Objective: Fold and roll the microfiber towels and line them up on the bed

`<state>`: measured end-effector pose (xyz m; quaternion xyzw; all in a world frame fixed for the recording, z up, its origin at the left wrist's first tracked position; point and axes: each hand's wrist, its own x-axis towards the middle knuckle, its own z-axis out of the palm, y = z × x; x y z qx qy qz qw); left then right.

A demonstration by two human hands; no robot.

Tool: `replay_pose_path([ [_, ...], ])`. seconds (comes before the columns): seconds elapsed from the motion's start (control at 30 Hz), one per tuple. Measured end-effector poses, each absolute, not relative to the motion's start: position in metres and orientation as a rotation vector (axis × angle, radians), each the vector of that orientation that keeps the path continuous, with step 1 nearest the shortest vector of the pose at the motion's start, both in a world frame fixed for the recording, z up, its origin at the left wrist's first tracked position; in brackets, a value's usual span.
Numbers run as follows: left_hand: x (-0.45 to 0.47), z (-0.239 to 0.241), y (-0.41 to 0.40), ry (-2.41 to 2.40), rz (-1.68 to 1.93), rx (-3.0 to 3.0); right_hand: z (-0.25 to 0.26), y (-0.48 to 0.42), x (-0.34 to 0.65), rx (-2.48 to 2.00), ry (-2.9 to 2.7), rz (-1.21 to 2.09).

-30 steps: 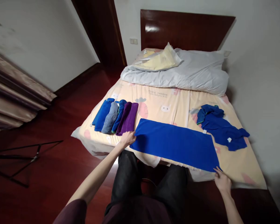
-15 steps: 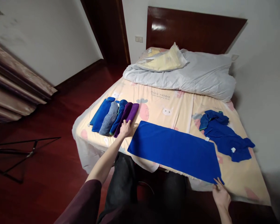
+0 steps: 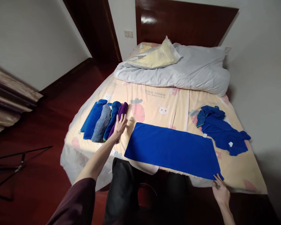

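My left hand (image 3: 120, 125) lies with fingers apart against the purple towel (image 3: 124, 108), the rightmost of a row of folded or rolled towels. Beside it in the row are a dark blue towel with green edging (image 3: 114, 116), a grey-blue fluffy towel (image 3: 102, 125) and a blue towel (image 3: 93, 118). A flat blue towel (image 3: 170, 148), long and smooth, is spread along the front of the bed. At its near right corner my right hand (image 3: 221, 189) pinches the cloth between its fingers.
Crumpled blue towels (image 3: 222, 131) with white tags lie at the bed's right. A grey quilt (image 3: 201, 68) and a yellow pillow (image 3: 158, 56) are heaped before the headboard (image 3: 184, 23). A black metal stand (image 3: 20, 167) is on the floor at left.
My left hand has pushed the purple towel left, closer against the row, and its fingers have spread. My right hand stays at the blue towel's corner. The view has shifted slightly.
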<state>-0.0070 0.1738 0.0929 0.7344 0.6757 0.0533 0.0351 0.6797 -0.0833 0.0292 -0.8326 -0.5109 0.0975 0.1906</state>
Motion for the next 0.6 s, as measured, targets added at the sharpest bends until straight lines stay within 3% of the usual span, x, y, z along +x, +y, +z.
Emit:
replay_pose_path([
  [0.2,-0.027,0.079,0.217,2.147,0.162,2.18,0.021,-0.085,0.684,-2.312,-1.525,0.263],
  [0.6,-0.093,0.074,0.219,2.182,0.181,2.208,0.012,-0.089,0.687,-2.207,-1.568,0.136],
])
